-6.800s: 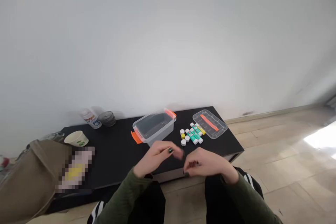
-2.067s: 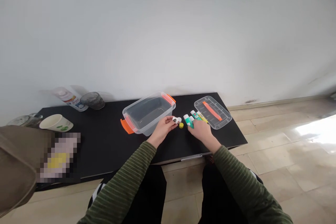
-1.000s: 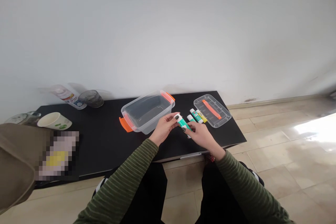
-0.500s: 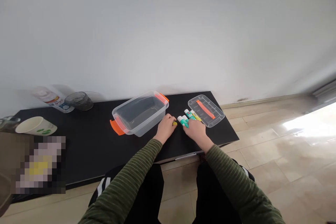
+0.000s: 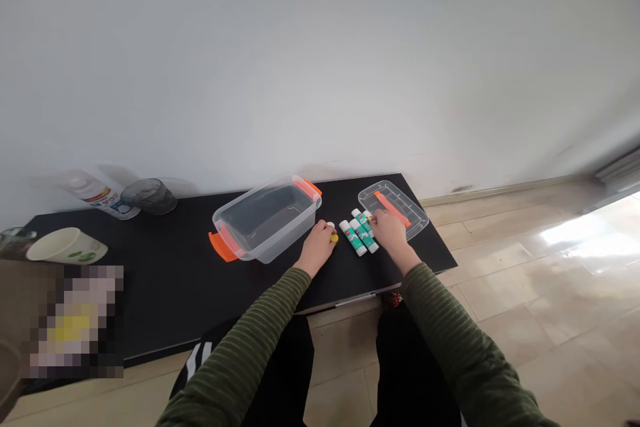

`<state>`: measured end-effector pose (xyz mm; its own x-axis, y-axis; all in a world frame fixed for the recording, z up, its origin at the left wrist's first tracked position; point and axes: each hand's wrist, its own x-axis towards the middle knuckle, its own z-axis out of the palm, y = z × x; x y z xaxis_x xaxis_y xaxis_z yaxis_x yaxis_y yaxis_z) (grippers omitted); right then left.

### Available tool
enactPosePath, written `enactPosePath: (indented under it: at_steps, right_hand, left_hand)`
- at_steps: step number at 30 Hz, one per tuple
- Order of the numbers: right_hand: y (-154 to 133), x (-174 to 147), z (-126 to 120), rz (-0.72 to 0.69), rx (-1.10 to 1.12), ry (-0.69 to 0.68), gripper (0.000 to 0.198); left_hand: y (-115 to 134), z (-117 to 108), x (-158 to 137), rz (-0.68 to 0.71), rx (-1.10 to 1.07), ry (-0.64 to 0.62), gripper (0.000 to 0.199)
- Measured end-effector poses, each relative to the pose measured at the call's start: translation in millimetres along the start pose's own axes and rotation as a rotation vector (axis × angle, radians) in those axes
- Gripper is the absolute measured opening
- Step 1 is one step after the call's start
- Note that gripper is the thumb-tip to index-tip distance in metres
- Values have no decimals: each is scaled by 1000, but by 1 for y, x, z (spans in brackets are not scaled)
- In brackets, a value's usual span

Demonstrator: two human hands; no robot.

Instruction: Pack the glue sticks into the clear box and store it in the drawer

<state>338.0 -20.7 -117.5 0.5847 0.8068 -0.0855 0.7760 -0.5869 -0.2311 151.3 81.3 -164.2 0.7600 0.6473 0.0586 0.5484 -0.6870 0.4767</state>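
Note:
Three green-and-white glue sticks (image 5: pixel 359 232) lie side by side on the black table top (image 5: pixel 195 293). My right hand (image 5: pixel 391 230) is closed at their right end, with its fingertips on a yellow glue stick (image 5: pixel 368 215) that is mostly covered. To the left, my left hand (image 5: pixel 317 245) rests on the table beside the clear plastic box (image 5: pixel 280 235). Its fingers curl around a small yellow-ended stick (image 5: pixel 334 238); a white end shows near the fingertips, and the rest is hidden. The box stands uncovered, its orange latches (image 5: pixel 223 247) folded outward.
The clear lid (image 5: pixel 416 223) with an orange handle lies right of the glue sticks, partly behind my right hand. At the left stand a paper cup (image 5: pixel 67 245), a dark glass (image 5: pixel 150 197) and a white bottle (image 5: pixel 103 197). A wall (image 5: pixel 320 80) rises behind the table.
My right hand has moved right, off the green glue sticks, to the yellow one, so more of the green sticks shows. My left hand has stayed nearly still.

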Motion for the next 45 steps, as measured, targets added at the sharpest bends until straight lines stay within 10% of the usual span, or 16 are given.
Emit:
enactPosePath:
  at_steps: [29,38,45]
  right_hand:
    - [23,14,5,75,49,-93,23]
    - [7,-21,-7,-195,781,-121,22]
    - [-8,-35,-19,-311,718,-56,26]
  left_hand:
    - [-15,-14,1,-134,-270,-23,15]
    - [2,-28,2,-404,-1506,8,15]
    - [15,-40,-3,-346,-1670,1,23]
